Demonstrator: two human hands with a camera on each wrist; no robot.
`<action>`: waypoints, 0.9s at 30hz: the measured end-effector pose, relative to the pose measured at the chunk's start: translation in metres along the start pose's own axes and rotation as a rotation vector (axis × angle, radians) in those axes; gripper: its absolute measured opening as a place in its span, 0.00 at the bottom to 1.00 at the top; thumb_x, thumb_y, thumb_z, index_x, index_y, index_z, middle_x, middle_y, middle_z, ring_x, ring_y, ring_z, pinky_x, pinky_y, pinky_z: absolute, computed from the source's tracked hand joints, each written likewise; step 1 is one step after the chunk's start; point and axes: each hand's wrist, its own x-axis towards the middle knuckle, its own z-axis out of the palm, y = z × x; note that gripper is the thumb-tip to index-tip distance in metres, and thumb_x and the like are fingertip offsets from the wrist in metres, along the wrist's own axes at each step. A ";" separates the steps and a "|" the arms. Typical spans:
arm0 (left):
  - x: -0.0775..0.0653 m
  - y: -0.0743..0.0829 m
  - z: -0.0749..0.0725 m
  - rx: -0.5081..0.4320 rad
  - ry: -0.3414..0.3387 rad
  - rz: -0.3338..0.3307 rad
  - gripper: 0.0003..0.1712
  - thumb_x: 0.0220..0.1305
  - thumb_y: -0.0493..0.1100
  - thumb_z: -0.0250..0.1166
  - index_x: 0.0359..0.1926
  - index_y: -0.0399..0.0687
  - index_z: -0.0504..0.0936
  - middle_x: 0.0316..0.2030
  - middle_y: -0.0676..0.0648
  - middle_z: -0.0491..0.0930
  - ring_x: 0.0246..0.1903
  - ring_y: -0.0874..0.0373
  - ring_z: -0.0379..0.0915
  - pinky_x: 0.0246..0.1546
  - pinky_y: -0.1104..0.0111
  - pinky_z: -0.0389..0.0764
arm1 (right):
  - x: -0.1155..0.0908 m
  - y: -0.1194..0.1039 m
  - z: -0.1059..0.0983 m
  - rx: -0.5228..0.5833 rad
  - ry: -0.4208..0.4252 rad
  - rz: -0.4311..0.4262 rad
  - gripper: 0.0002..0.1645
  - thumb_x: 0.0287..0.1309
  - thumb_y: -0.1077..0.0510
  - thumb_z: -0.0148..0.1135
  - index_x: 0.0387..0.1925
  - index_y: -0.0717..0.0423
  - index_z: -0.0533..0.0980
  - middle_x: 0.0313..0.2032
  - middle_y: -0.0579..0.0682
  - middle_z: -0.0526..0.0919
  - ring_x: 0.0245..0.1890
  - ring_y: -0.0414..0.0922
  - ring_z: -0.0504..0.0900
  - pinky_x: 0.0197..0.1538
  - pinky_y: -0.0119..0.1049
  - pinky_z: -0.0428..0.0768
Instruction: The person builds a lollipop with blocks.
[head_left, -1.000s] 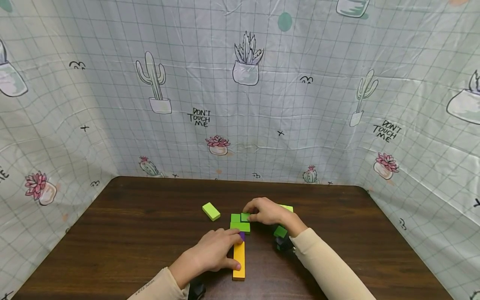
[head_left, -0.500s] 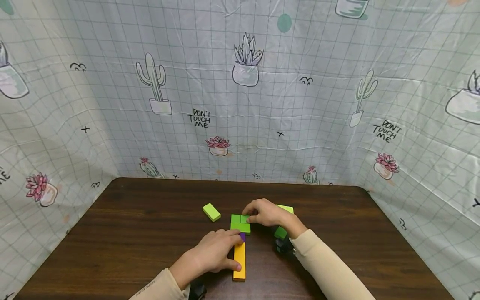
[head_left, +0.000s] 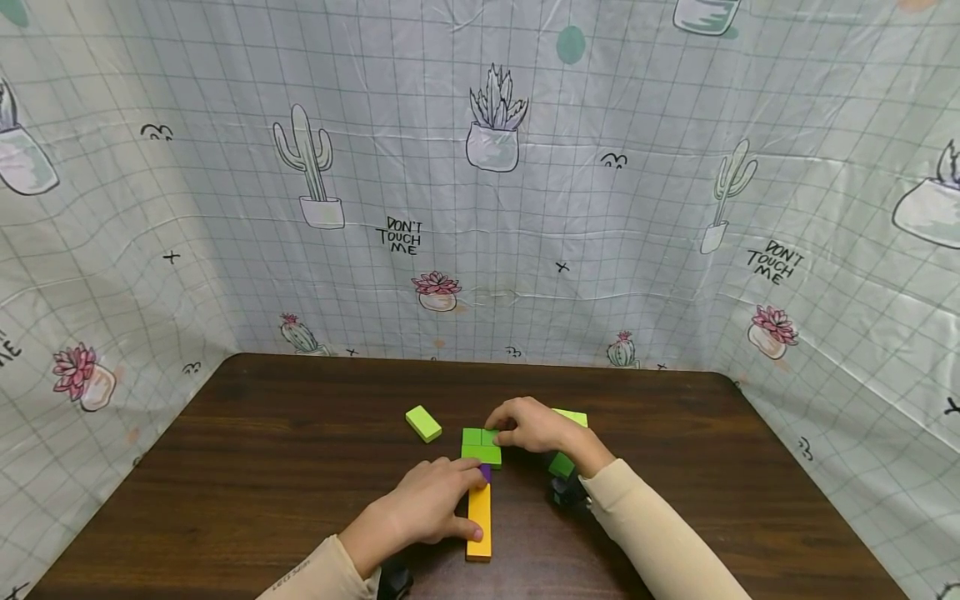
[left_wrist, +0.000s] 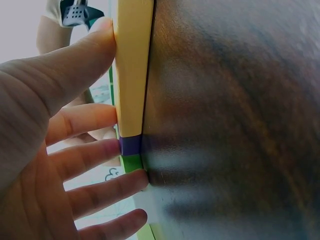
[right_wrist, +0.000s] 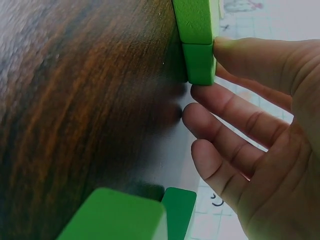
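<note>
The small green block (head_left: pixel 487 439) is sitting beside a green square (head_left: pixel 471 437) and behind a long green block (head_left: pixel 481 455), the right hand (head_left: pixel 534 425) pinching it in a narrow grip. The left hand (head_left: pixel 427 500), grip spread wide, is touching the yellow block (head_left: pixel 482 504) and purple block (left_wrist: pixel 131 145). A lime block (head_left: pixel 423 424) is lying apart on the table (head_left: pixel 285 458).

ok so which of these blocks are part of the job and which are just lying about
Seems in use:
long orange block touched by left hand
purple block
three green blocks, one touched by right hand

Seemingly lying about:
lime block at left
second lime block, partly behind right hand
separate green block further right
</note>
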 end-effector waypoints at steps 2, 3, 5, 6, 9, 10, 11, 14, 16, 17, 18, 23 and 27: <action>0.000 0.000 0.000 -0.005 -0.001 0.000 0.32 0.51 0.64 0.70 0.53 0.55 0.80 0.56 0.55 0.74 0.43 0.57 0.73 0.40 0.62 0.76 | 0.000 0.001 0.001 0.002 -0.003 0.002 0.13 0.61 0.57 0.63 0.47 0.51 0.82 0.45 0.45 0.82 0.41 0.41 0.79 0.44 0.36 0.78; 0.000 0.000 0.000 -0.007 -0.002 0.000 0.32 0.51 0.64 0.70 0.53 0.55 0.80 0.56 0.55 0.74 0.43 0.57 0.73 0.40 0.62 0.76 | 0.000 0.001 0.001 0.003 -0.004 0.004 0.13 0.61 0.57 0.63 0.47 0.51 0.82 0.45 0.45 0.82 0.42 0.41 0.79 0.44 0.36 0.78; 0.001 -0.001 0.001 -0.012 -0.005 0.001 0.31 0.51 0.64 0.69 0.53 0.55 0.80 0.56 0.56 0.74 0.43 0.58 0.73 0.39 0.62 0.76 | 0.000 0.002 0.001 0.004 -0.005 0.006 0.13 0.61 0.57 0.63 0.47 0.50 0.82 0.45 0.45 0.82 0.42 0.41 0.79 0.44 0.36 0.78; 0.001 -0.001 0.001 -0.013 -0.006 0.001 0.31 0.51 0.65 0.69 0.53 0.56 0.80 0.56 0.56 0.74 0.43 0.58 0.73 0.39 0.62 0.76 | 0.000 0.002 0.001 0.006 -0.005 0.006 0.13 0.61 0.57 0.63 0.48 0.50 0.82 0.45 0.45 0.82 0.42 0.41 0.79 0.44 0.36 0.78; 0.001 -0.002 0.001 -0.012 -0.007 0.001 0.32 0.51 0.65 0.69 0.53 0.56 0.80 0.56 0.55 0.73 0.43 0.57 0.73 0.40 0.62 0.76 | -0.001 0.001 -0.001 0.020 -0.002 0.010 0.14 0.62 0.56 0.62 0.49 0.52 0.81 0.46 0.45 0.82 0.43 0.42 0.80 0.44 0.36 0.78; 0.001 -0.002 0.001 -0.010 -0.007 0.002 0.32 0.51 0.65 0.69 0.54 0.56 0.80 0.57 0.55 0.73 0.44 0.57 0.73 0.40 0.61 0.77 | -0.002 0.001 -0.003 0.028 0.000 0.012 0.15 0.62 0.56 0.62 0.50 0.53 0.81 0.46 0.46 0.82 0.44 0.42 0.80 0.45 0.37 0.78; 0.001 -0.002 0.001 -0.008 -0.007 0.003 0.32 0.51 0.65 0.69 0.54 0.56 0.80 0.58 0.54 0.73 0.45 0.56 0.73 0.41 0.61 0.77 | -0.004 0.001 -0.005 0.038 0.002 0.017 0.16 0.63 0.56 0.61 0.51 0.54 0.80 0.47 0.47 0.82 0.45 0.43 0.80 0.46 0.38 0.78; 0.001 -0.001 0.001 -0.004 -0.005 0.004 0.32 0.51 0.65 0.69 0.54 0.55 0.80 0.59 0.53 0.72 0.47 0.55 0.73 0.43 0.60 0.77 | -0.009 0.003 -0.014 0.066 0.017 0.044 0.17 0.64 0.55 0.59 0.53 0.57 0.79 0.49 0.48 0.82 0.46 0.45 0.80 0.47 0.41 0.79; 0.001 -0.001 0.001 -0.003 -0.003 0.005 0.32 0.51 0.65 0.69 0.55 0.55 0.80 0.60 0.52 0.72 0.47 0.54 0.73 0.44 0.59 0.77 | -0.012 0.007 -0.021 0.074 0.031 0.063 0.18 0.65 0.54 0.58 0.53 0.58 0.78 0.48 0.49 0.81 0.45 0.44 0.80 0.46 0.41 0.79; 0.001 -0.001 0.001 -0.003 -0.002 0.004 0.32 0.51 0.65 0.69 0.55 0.55 0.80 0.60 0.52 0.72 0.47 0.54 0.73 0.44 0.59 0.77 | -0.014 0.010 -0.024 0.078 0.037 0.077 0.18 0.66 0.54 0.58 0.53 0.58 0.78 0.48 0.49 0.81 0.44 0.44 0.80 0.45 0.41 0.79; 0.001 -0.001 0.001 -0.003 -0.001 0.004 0.32 0.51 0.65 0.69 0.55 0.55 0.80 0.60 0.52 0.72 0.47 0.54 0.74 0.44 0.59 0.77 | -0.016 0.012 -0.028 0.079 0.042 0.088 0.18 0.66 0.54 0.58 0.53 0.58 0.78 0.48 0.48 0.81 0.44 0.44 0.80 0.44 0.41 0.79; 0.000 0.000 0.001 -0.005 0.000 -0.001 0.33 0.51 0.64 0.69 0.55 0.55 0.80 0.60 0.51 0.72 0.49 0.53 0.74 0.45 0.58 0.77 | -0.027 0.029 -0.041 0.060 0.061 0.151 0.19 0.65 0.54 0.58 0.53 0.58 0.78 0.45 0.48 0.82 0.41 0.43 0.79 0.41 0.40 0.78; 0.000 0.000 0.001 -0.002 0.004 0.000 0.32 0.52 0.64 0.69 0.55 0.55 0.80 0.61 0.51 0.72 0.50 0.52 0.73 0.46 0.58 0.77 | -0.035 0.043 -0.045 0.028 0.068 0.182 0.18 0.64 0.55 0.60 0.52 0.58 0.78 0.43 0.47 0.82 0.41 0.43 0.80 0.41 0.40 0.78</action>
